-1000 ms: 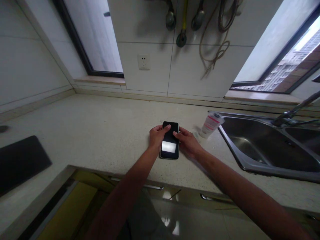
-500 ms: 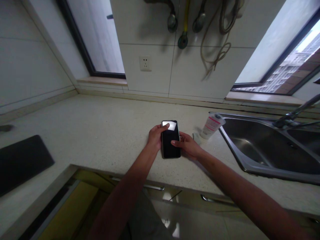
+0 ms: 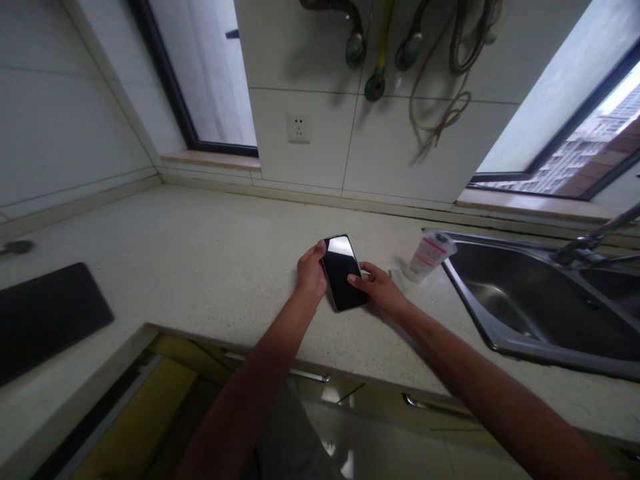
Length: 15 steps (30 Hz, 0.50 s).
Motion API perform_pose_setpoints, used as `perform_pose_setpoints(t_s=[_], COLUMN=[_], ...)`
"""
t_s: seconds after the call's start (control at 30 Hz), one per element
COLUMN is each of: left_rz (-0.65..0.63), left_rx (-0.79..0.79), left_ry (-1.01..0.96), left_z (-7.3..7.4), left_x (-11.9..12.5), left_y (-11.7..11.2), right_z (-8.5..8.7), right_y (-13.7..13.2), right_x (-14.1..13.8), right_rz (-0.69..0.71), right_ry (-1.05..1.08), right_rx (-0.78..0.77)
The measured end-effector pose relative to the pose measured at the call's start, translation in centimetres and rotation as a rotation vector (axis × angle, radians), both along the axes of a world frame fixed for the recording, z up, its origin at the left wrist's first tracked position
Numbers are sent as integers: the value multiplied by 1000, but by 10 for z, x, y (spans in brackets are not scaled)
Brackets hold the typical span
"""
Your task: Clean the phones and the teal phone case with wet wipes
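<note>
A black smartphone (image 3: pixel 343 271) with a dark, glossy screen is held just above the speckled countertop (image 3: pixel 200 267), turned slightly counter-clockwise. My left hand (image 3: pixel 311 275) grips its left edge, thumb curled onto the upper left corner. My right hand (image 3: pixel 379 290) holds the right edge, its thumb resting on the lower part of the screen. Both forearms reach in from the bottom of the view.
A white tube with pink print (image 3: pixel 426 256) lies by the steel sink (image 3: pixel 525 300), whose tap (image 3: pixel 590 240) is at the right. A black mat (image 3: pixel 43 320) sits at the left. A wall socket (image 3: pixel 299 127) and hanging hoses (image 3: pixel 440 73) are behind.
The phone has been turned a little counter-clockwise and tilted in both hands; the bright reflection has slid from the lower screen to the top. My left thumb has shifted to the phone's corner.
</note>
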State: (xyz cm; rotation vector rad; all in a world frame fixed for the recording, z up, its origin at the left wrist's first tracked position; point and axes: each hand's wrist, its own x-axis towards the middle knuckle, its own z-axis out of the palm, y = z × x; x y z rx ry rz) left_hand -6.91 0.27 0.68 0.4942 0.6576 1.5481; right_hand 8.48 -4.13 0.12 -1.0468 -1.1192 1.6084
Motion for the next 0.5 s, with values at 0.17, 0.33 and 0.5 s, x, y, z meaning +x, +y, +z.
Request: perform_pose_setpoints(t_s=[0.17,0.33,0.5], left_rz=[180,189,180], left_rx=[-131,-62,2], left_ry=[-147,-123,-42], left_z=[0,-2,-4], left_x=[-4,-4,-2], left_y=[6,8,8], right_z=[-3,-3,3], right_y=[-3,-3,-3], right_x=[0,2,5], right_rz=[73,45,56], right_ry=[-43,-46,-30], right_rx=[-27,-49,-56])
